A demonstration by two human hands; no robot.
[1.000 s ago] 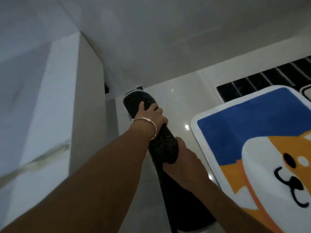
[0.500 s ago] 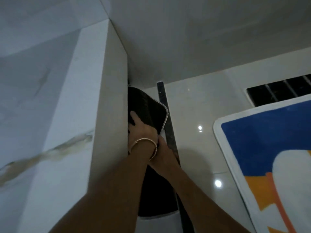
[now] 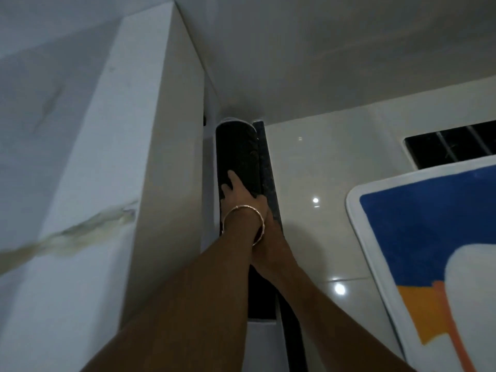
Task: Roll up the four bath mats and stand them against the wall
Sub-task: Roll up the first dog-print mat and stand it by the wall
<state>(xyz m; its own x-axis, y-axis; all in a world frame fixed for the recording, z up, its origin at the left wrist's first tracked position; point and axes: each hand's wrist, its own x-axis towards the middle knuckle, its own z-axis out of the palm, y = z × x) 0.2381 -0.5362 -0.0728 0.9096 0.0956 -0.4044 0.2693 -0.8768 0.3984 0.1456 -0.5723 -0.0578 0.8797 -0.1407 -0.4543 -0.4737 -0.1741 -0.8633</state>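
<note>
A white marbled wall pillar (image 3: 150, 183) fills the left, and close against its right side, in the corner, sits the rolled black mat (image 3: 237, 149), its middle hidden by the arms. The left hand (image 3: 241, 196), wearing a thin bangle (image 3: 243, 210), rests on the roll with fingers straight and slightly spread. The right hand (image 3: 273, 237) is tucked beneath that wrist, so I cannot tell how its fingers lie. Farther right, a blue, orange and white flat mat (image 3: 418, 237) lies on the glossy floor (image 3: 322, 162), cut off by the frame edge.
</note>
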